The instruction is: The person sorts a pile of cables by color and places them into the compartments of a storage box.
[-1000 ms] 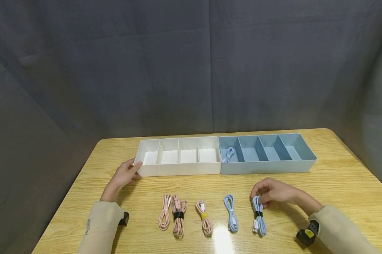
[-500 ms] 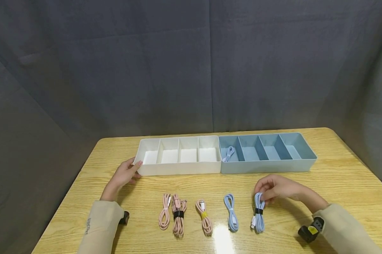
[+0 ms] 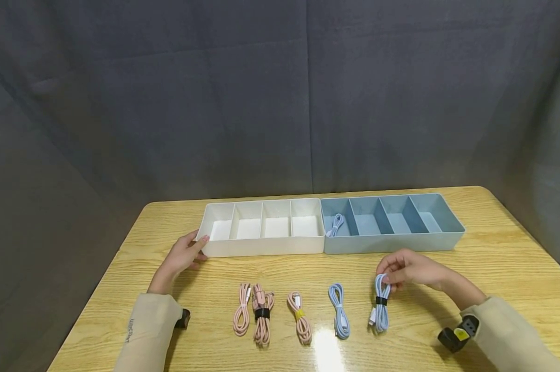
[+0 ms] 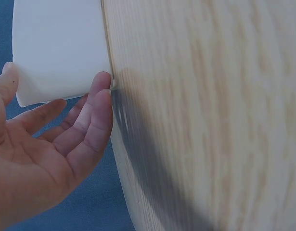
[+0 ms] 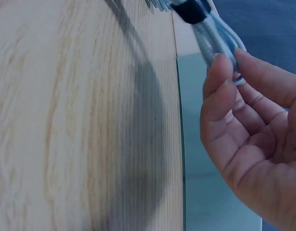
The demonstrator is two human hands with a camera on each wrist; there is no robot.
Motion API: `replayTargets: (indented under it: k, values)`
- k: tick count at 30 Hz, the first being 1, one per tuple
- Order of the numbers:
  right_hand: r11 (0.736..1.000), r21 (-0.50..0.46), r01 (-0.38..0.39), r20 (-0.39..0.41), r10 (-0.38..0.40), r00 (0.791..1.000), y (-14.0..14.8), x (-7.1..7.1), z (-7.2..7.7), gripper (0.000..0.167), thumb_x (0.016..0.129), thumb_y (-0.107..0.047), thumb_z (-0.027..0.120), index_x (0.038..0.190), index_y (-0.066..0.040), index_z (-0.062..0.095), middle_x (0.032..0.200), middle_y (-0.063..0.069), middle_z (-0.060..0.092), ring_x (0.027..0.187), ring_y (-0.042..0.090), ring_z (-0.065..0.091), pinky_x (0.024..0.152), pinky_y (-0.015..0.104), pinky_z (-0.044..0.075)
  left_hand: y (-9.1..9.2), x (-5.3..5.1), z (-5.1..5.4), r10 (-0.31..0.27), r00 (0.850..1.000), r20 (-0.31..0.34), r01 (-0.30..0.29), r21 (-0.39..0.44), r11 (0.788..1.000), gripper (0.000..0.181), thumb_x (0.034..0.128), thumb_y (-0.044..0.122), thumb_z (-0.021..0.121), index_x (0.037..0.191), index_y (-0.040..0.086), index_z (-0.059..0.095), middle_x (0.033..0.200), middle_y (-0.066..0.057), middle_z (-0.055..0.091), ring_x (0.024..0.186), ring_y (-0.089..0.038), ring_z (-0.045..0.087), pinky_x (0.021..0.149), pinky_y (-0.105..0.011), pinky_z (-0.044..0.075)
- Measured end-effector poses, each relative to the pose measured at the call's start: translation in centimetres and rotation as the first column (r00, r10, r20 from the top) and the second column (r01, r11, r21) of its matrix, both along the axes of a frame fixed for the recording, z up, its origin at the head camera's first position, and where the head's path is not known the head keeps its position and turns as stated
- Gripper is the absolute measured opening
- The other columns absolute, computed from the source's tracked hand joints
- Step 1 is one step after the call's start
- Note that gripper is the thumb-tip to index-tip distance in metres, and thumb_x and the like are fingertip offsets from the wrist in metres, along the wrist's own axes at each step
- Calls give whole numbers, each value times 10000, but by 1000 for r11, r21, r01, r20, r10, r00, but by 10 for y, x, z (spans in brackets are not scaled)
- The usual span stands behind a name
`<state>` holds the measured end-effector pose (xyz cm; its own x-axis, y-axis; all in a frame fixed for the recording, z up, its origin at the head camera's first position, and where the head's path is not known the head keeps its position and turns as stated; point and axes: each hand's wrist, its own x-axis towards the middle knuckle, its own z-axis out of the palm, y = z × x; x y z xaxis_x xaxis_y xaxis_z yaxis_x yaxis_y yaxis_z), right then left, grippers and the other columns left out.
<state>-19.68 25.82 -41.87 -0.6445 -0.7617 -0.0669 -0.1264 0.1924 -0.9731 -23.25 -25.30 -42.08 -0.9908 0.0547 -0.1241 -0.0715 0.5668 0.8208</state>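
Note:
In the head view my right hand pinches the top loop of a coiled light-blue charging cable bound with a black strap. The right wrist view shows the cable loop between thumb and fingertips, and its shadow lies apart on the wood. My left hand rests at the left end of a white divided organizer box. In the left wrist view, the relaxed fingers of that hand lie along the box end, the thumb at its other edge. A blue divided box adjoins the white one.
A light-blue cable lies in the blue box's leftmost compartment. Another blue cable lies on the wooden table. Left of it are pink cables: one yellow-banded, one black-strapped, one plain. A grey curtain hangs behind.
My right hand has lifted the black-strapped blue cable off the table and carried it slightly toward the blue box. The left hand has stayed at the white box.

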Motion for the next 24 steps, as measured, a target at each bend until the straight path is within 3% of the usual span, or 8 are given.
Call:
replayTargets:
  k: [14, 24]
  values:
    - [1000, -22, 20, -67, -21, 998, 1, -5, 11, 155, 896, 24, 511, 980, 148, 550, 796, 13, 638, 661, 85, 585, 558, 295, 500, -1, 0, -1, -10, 1000, -6, 10, -2, 1000, 599, 970, 345, 419, 1379, -72, 285, 1031, -277, 556, 760, -244, 618, 576, -353, 512]
    - [998, -49, 50, -164, -58, 985, 5, -13, 23, 118, 894, 35, 511, 965, 111, 566, 768, 6, 621, 622, 158, 562, 522, 299, 474, 0, 0, 0, 2, 1000, 5, -2, 1, 1000, 595, 971, 344, 418, 1383, -63, 285, 1056, -280, 551, 770, -238, 618, 584, -355, 511]
